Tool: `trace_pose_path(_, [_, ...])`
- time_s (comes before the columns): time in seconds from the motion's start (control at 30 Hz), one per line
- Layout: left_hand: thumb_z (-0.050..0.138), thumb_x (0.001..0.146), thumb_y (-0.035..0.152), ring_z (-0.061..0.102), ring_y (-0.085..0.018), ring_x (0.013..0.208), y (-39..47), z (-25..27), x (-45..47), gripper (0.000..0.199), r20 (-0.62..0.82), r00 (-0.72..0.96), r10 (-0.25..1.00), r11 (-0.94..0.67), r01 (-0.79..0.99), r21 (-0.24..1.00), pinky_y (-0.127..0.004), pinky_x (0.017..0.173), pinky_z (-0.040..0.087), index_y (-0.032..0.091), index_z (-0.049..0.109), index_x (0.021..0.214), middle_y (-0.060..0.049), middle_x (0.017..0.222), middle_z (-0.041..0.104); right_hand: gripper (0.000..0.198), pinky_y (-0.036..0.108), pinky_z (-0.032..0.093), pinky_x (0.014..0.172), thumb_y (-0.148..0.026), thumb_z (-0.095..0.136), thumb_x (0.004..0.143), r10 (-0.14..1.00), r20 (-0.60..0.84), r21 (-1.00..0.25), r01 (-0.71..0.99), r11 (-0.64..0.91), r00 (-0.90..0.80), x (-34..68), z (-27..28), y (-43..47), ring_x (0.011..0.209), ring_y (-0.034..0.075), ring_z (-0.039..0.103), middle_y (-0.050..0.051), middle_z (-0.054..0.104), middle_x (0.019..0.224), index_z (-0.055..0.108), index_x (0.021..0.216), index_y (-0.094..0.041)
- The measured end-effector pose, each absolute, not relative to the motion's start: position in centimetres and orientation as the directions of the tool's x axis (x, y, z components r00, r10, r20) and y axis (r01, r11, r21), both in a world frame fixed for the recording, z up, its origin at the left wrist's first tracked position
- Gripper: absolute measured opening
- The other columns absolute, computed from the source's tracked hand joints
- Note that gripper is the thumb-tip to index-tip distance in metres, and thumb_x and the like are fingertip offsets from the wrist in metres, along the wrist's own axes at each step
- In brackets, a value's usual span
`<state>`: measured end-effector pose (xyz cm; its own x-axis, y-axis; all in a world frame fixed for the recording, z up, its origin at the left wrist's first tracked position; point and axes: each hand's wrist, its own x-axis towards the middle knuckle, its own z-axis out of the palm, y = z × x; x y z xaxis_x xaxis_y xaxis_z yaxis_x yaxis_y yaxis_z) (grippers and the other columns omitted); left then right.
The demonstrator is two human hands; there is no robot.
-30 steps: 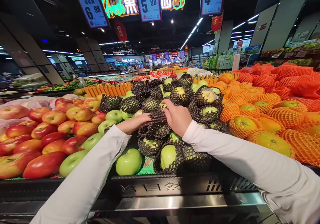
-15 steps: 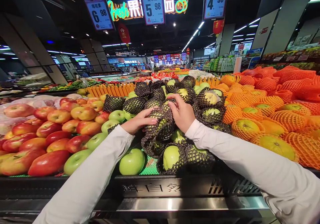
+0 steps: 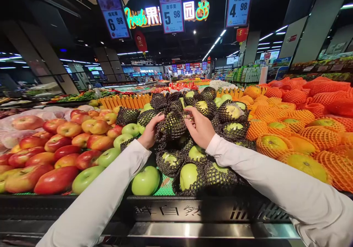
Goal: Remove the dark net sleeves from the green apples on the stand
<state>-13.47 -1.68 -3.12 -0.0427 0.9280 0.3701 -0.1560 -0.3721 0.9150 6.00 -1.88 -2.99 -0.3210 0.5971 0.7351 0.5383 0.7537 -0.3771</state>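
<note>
The left hand [image 3: 149,131] cups a green apple [image 3: 170,125] above the middle of the pile [image 3: 170,159]; the right hand [image 3: 200,127] pinches its black net [image 3: 179,130] at right. Adjusting the net seems in hand, calling next for steady left support.

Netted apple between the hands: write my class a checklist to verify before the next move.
1. Left hand on the netted apple: ok, at its left side.
2. Right hand on it: ok, at its right side.
3. Net covering its far side: cannot tell, hidden.
4. Bare green apple right of the left sleeve, clear of both hands: ok.
5. Grip firmness: cannot tell.
</note>
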Motion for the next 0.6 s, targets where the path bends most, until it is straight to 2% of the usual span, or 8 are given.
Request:
trace_pose_path(0.13, [0.071,0.066,0.041,0.044,-0.008,0.048,-1.0,-3.1,-13.8,0.04,0.331,-0.101,0.938,-0.344,-0.158,0.926,-0.021,0.042,0.031,0.02,0.054,0.097,0.005,0.072,0.059,0.034,0.038,0.04,0.107,-0.023,0.039,0.097,0.428,0.855,-0.26,0.472,0.842,-0.292,6.0,-2.8,-2.8,0.12,0.022,0.053,0.013,0.061,0.125,0.054,0.126,-0.015])
trace_pose_path(0.23, [0.074,0.066,0.038,0.046,-0.007,0.048,-1.0,-3.3,-13.7,0.049,0.348,-0.073,0.935,-0.355,-0.135,0.925,-0.021,0.04,0.032,0.02,0.053,0.105,0.005,0.078,0.06,0.033,0.039,0.037,0.111,-0.02,0.035,0.098,0.289,0.877,-0.105,0.434,0.895,-0.384,6.1,-2.5,-3.2,0.125,0.021,0.049,0.011,0.061,0.128,0.059,0.121,-0.018])
trace_pose_path(0.3, [0.076,0.066,0.038,0.048,-0.007,0.048,-1.2,-3.3,-13.6,0.049,0.35,-0.057,0.935,-0.354,-0.122,0.927,-0.021,0.039,0.033,0.02,0.052,0.105,0.005,0.078,0.06,0.034,0.039,0.037,0.111,-0.015,0.035,0.095,0.238,0.853,-0.023,0.422,0.906,-0.464,6.3,-2.4,-3.2,0.125,0.021,0.049,0.01,0.062,0.126,0.061,0.118,-0.018])
trace_pose_path(0.37, [0.076,0.065,0.039,0.046,-0.006,0.045,-1.3,-3.4,-13.4,0.048,0.34,-0.046,0.939,-0.343,-0.109,0.933,-0.021,0.037,0.033,0.02,0.052,0.102,0.005,0.075,0.058,0.034,0.039,0.039,0.108,-0.012,0.035,0.093,0.261,0.848,-0.032,0.448,0.894,-0.461,6.3,-2.5,-2.9,0.12,0.022,0.052,0.01,0.064,0.12,0.06,0.115,-0.018])
trace_pose_path(0.5, [0.077,0.066,0.04,0.042,-0.005,0.041,-1.5,-3.4,-13.3,0.047,0.339,-0.037,0.94,-0.341,-0.115,0.933,-0.021,0.037,0.033,0.02,0.05,0.099,0.006,0.073,0.057,0.023,0.037,0.045,0.1,-0.017,0.041,0.093,0.325,0.887,-0.126,0.505,0.854,-0.327,6.3,-2.8,-2.1,0.105,0.022,0.055,0.012,0.063,0.106,0.059,0.107,-0.014])
trace_pose_path(0.6, [0.079,0.066,0.041,0.045,-0.006,0.046,-1.6,-3.5,-13.4,0.052,0.358,-0.005,0.934,-0.356,-0.12,0.927,-0.02,0.038,0.036,0.019,0.052,0.104,0.004,0.079,0.058,0.028,0.041,0.044,0.103,-0.024,0.056,0.086,0.335,0.854,-0.092,0.519,0.85,-0.399,6.2,-3.0,-2.0,0.111,0.026,0.052,0.015,0.059,0.114,0.059,0.111,-0.011])
